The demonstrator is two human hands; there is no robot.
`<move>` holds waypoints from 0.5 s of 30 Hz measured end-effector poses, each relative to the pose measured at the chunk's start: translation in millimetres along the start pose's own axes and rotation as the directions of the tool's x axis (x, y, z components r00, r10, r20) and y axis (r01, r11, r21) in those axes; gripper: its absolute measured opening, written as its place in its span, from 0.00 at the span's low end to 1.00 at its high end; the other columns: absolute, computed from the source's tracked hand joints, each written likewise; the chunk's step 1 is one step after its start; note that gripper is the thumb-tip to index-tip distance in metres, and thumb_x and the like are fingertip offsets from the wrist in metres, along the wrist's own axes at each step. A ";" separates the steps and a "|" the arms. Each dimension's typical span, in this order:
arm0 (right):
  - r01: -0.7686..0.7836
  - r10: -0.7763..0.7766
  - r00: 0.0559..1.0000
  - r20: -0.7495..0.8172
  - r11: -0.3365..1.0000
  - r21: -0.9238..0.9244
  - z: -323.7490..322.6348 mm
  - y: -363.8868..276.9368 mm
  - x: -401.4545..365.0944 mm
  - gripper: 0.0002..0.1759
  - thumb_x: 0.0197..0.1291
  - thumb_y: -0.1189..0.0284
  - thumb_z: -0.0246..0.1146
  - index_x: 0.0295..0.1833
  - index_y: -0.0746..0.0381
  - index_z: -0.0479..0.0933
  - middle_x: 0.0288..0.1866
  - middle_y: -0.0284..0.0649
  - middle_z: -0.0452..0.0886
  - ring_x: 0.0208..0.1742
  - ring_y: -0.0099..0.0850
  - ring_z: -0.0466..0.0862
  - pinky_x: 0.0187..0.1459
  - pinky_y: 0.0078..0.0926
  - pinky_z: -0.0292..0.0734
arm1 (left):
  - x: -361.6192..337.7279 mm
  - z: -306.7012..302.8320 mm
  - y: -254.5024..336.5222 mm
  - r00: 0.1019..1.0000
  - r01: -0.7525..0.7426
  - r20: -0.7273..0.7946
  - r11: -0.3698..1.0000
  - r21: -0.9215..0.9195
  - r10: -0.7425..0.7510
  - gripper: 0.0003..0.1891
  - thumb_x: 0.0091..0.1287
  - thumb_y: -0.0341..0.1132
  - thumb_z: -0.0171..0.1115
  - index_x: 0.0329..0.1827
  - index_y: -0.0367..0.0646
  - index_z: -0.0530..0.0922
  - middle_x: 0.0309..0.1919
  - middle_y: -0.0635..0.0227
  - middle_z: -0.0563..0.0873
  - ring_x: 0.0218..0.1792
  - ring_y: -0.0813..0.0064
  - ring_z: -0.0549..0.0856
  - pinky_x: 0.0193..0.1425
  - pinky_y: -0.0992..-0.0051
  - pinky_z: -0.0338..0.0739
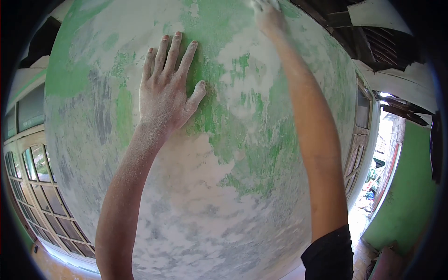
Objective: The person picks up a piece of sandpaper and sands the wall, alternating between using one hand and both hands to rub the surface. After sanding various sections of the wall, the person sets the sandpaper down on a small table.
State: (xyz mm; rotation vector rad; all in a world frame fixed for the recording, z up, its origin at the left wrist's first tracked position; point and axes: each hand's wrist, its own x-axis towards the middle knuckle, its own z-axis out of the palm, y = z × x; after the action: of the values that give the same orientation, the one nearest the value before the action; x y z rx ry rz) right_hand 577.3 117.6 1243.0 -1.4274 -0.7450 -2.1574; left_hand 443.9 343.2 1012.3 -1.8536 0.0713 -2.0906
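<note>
A wall point(196, 177) with patchy green paint and whitish, scraped-looking areas fills the middle of the head view. My left hand point(168, 91) lies flat against it, fingers stretched upward and thumb apart, holding nothing. Pale dust coats that hand and its forearm. Higher up and to the right, my right hand point(270, 19) is at the wall near the top edge of the view, whitened and smeared by motion. Its fingers look closed and pressed to the surface. A pale bit shows by them, but what it is cannot be made out.
Wooden doors with glass panes point(44, 179) stand at the left. To the right are a wood-framed door or window point(358, 140), a bright doorway and another green wall point(401, 186). The ceiling point(373, 42) at top right is broken, with dark beams showing.
</note>
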 end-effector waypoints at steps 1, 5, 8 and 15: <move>0.130 -0.131 0.991 -0.013 0.991 -0.009 9.5 42.7 8.3 0.27 0.75 0.52 0.48 0.70 0.51 0.75 0.70 0.47 0.77 0.71 0.49 0.74 0.73 0.51 0.65 | -0.1 -0.2 -1.6 1.000 0.004 0.000 1.000 -0.001 -0.004 0.37 0.72 0.57 0.49 0.83 0.55 0.58 0.83 0.62 0.56 0.84 0.63 0.52 0.88 0.54 0.43; -0.157 0.196 0.966 0.166 0.963 -0.219 -32.5 82.7 -0.6 0.30 0.75 0.50 0.47 0.69 0.59 0.76 0.73 0.48 0.75 0.74 0.48 0.74 0.72 0.51 0.67 | -1.4 -1.3 -0.6 1.000 0.012 0.007 1.000 -0.022 -0.012 0.37 0.72 0.56 0.51 0.83 0.56 0.57 0.83 0.62 0.55 0.84 0.62 0.52 0.88 0.54 0.43; -0.507 0.527 0.848 0.063 0.839 -0.199 -24.2 102.3 -6.9 0.32 0.74 0.51 0.48 0.70 0.63 0.73 0.72 0.52 0.75 0.76 0.53 0.71 0.75 0.54 0.62 | -0.3 -1.5 0.9 1.000 0.030 0.011 0.999 -0.023 -0.029 0.37 0.72 0.55 0.53 0.83 0.57 0.57 0.83 0.63 0.55 0.84 0.61 0.52 0.87 0.53 0.43; -0.071 0.085 0.987 0.135 0.992 -0.105 -1.3 -89.2 6.0 0.26 0.76 0.55 0.47 0.73 0.49 0.72 0.77 0.40 0.70 0.77 0.45 0.66 0.76 0.48 0.60 | 1.8 -2.3 -1.8 1.000 0.024 0.010 1.000 -0.019 -0.024 0.38 0.71 0.54 0.54 0.83 0.57 0.57 0.83 0.63 0.55 0.84 0.61 0.52 0.87 0.53 0.43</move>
State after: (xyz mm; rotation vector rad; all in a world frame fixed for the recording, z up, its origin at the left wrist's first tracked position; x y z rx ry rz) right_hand 518.2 183.7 1231.1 -1.6444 -0.6255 -2.0778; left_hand 441.1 344.0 1014.2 -1.8842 0.0666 -2.1042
